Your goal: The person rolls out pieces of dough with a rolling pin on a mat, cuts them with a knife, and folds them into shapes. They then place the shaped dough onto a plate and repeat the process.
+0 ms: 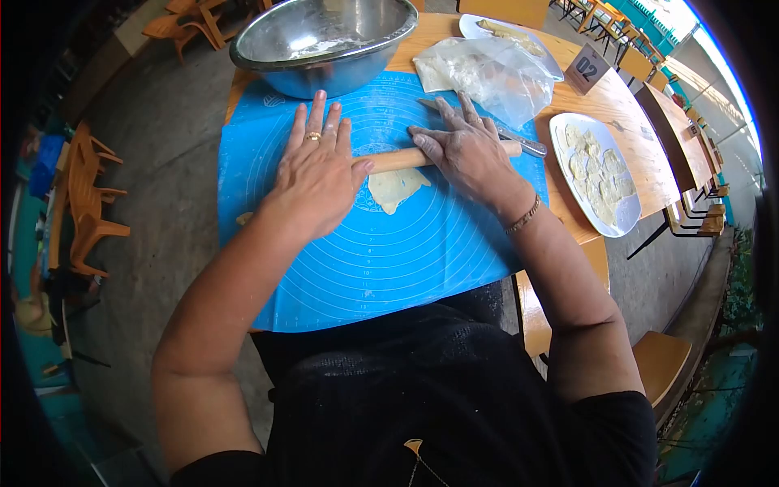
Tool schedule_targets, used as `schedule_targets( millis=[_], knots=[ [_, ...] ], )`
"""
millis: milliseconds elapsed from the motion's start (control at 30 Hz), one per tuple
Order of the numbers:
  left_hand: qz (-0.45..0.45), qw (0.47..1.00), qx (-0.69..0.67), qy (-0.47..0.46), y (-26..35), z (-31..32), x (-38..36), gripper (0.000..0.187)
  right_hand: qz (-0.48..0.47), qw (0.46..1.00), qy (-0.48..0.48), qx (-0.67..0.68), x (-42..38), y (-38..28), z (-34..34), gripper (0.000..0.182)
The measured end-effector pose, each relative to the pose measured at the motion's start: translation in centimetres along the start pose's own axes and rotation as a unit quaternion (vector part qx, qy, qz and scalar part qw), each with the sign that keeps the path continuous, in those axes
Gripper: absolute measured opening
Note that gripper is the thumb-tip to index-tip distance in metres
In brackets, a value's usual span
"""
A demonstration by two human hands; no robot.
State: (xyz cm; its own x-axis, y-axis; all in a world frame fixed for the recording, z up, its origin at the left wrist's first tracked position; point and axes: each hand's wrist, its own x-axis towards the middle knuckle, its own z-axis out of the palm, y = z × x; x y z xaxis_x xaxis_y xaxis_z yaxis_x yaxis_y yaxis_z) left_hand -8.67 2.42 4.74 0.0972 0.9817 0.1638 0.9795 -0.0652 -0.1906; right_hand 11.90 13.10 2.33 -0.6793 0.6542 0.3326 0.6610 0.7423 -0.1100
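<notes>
A wooden rolling pin (396,161) lies crosswise over a thin, irregular piece of dough (396,191) on a blue silicone mat (365,280). My left hand (315,166) rests flat over the pin's left part, fingers stretched forward, a ring on one. Over its right part lies my right hand (466,150), floury, with fingers extended and thumb pointing left. Neither hand is wrapped round the pin; both palms hide parts of it. Beyond and partly beneath my right hand is a knife (526,144), its handle showing to the right.
A large steel bowl (320,69) with floury residue stands at the far left of the mat. Beside it lies a plastic bag of flour (487,77). White plates (610,213) (545,55) hold flat dough pieces. A "02" sign (586,69) stands at the right.
</notes>
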Motion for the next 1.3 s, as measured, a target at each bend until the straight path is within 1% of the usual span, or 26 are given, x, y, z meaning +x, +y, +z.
schedule_targets(
  millis=[133,200,267,300,333,367,400,467,500,533,567,633,667,700,733,767,800,867,1000,1100,1167,1200,1267,1300],
  knots=[
    [-0.015,1.000,-0.003,-0.010,-0.7,0.3,1.4,0.062,0.030,0.999,-0.021,-0.021,1.6,0.3,0.7,0.038],
    [-0.021,1.000,0.000,-0.009,-0.8,1.1,2.1,0.061,0.030,0.997,0.034,-0.067,2.2,0.3,1.1,0.036],
    [-0.031,0.995,0.010,0.098,-0.7,2.2,2.7,0.047,0.031,0.997,0.056,-0.044,2.7,0.2,1.0,0.034],
    [-0.031,0.995,0.011,0.098,-0.7,1.6,2.8,0.047,0.033,0.997,0.074,-0.021,2.9,0.2,0.9,0.033],
    [-0.018,0.994,-0.020,0.109,-0.7,0.9,3.0,0.037,0.033,0.997,0.073,-0.021,3.1,0.6,1.1,0.033],
    [-0.006,0.991,-0.050,0.121,-0.6,0.2,3.1,0.027,0.013,0.991,0.136,0.002,3.4,1.3,1.2,0.029],
    [-0.006,0.991,-0.051,0.122,-0.3,-0.4,3.1,0.027,-0.006,0.980,0.198,0.025,3.5,1.5,0.7,0.028],
    [0.003,0.976,-0.107,0.191,0.8,-1.4,2.3,0.014,-0.010,0.976,0.214,0.043,3.1,2.0,-0.6,0.026],
    [0.004,0.976,-0.107,0.192,1.2,-1.2,1.9,0.014,-0.015,0.971,0.230,0.063,2.8,1.9,-1.6,0.025],
    [0.018,0.975,-0.155,0.158,1.5,-0.9,1.6,0.015,0.019,0.977,0.192,0.089,2.1,1.7,-2.2,0.023],
    [0.032,0.971,-0.204,0.124,1.7,-0.7,1.3,0.016,0.019,0.977,0.194,0.089,1.4,1.3,-3.0,0.023],
    [0.025,0.969,-0.212,0.124,2.1,-0.6,0.8,0.016,0.053,0.988,0.028,0.139,-0.2,0.3,-4.3,0.019],
    [0.016,0.967,-0.221,0.123,2.2,-0.5,0.7,0.016,0.055,0.988,0.029,0.139,-1.2,-0.3,-4.2,0.019],
    [0.018,0.967,-0.222,0.122,2.3,-0.4,0.7,0.016,0.054,0.984,0.013,0.172,-2.1,-0.8,-4.0,0.019],
    [0.023,0.957,-0.247,0.148,2.4,-0.3,0.6,0.016,0.053,0.977,-0.003,0.205,-2.8,-1.3,-3.7,0.020],
    [0.027,0.946,-0.273,0.172,2.4,-0.1,0.6,0.018,0.056,0.977,-0.004,0.205,-3.4,-1.9,-3.3,0.020],
    [0.027,0.946,-0.274,0.171,2.2,0.5,0.8,0.018,0.047,0.983,0.021,0.179,-3.7,-2.6,-2.7,0.022],
    [0.054,0.959,-0.195,0.199,1.4,2.3,1.4,0.022,0.039,0.989,0.054,0.129,-3.8,-3.7,-1.9,0.023],
    [0.064,0.956,-0.168,0.234,0.5,2.6,1.8,0.026,0.033,0.988,0.064,0.139,-3.4,-4.2,-1.2,0.019],
    [0.062,0.951,-0.188,0.238,0.6,1.5,1.6,0.025,0.055,0.984,0.059,0.160,-2.9,-4.0,-1.1,0.017],
    [0.063,0.946,-0.250,0.198,0.9,0.4,1.3,0.025,0.085,0.978,0.013,0.190,-2.7,-3.9,-1.2,0.010],
    [0.062,0.946,-0.250,0.198,0.9,0.4,1.1,0.025,0.084,0.978,0.013,0.189,-2.6,-3.9,-1.2,0.010],
    [0.095,0.932,-0.291,0.195,0.9,0.5,0.9,0.023,0.099,0.974,-0.007,0.206,-2.5,-4.1,-1.5,0.007],
    [0.095,0.932,-0.291,0.196,0.8,0.7,0.9,0.023,0.099,0.974,-0.006,0.206,-2.3,-4.2,-2.0,0.007]
  ],
)
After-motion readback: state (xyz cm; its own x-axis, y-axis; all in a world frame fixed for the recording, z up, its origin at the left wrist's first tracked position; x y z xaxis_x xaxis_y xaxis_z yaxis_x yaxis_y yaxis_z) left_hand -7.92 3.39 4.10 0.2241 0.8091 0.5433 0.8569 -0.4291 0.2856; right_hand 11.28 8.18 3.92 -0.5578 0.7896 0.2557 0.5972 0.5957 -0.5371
